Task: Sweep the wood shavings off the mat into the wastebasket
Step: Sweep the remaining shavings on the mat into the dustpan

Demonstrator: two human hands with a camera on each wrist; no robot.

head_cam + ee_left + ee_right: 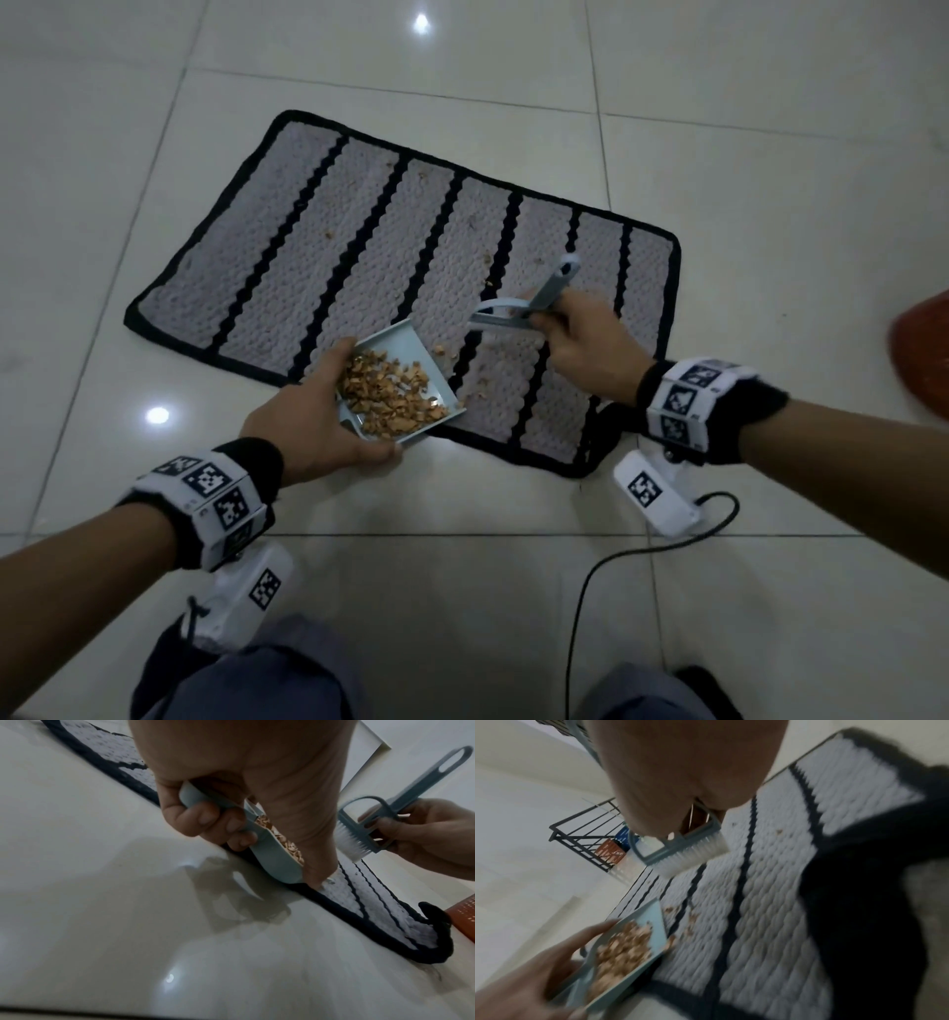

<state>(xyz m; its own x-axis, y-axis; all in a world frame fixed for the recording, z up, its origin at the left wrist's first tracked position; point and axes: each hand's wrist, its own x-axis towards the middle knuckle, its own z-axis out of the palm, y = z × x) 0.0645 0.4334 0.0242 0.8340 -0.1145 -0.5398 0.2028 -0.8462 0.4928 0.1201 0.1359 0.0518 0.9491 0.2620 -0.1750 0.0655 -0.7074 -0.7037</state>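
The left hand (313,426) grips the pale blue dustpan (405,360) by its handle, thumb along one wall, tilting it back, probably so the heap of wood shavings (390,393) inside cannot slide out. At its two o'clock the right hand (585,349) clasps the small brush (365,829), bristles lifted just above the striped mat (308,241), likely poised for another stroke. A few shavings remain scattered on the mat; the orange wastebasket (924,354) waits at three o'clock, well apart.
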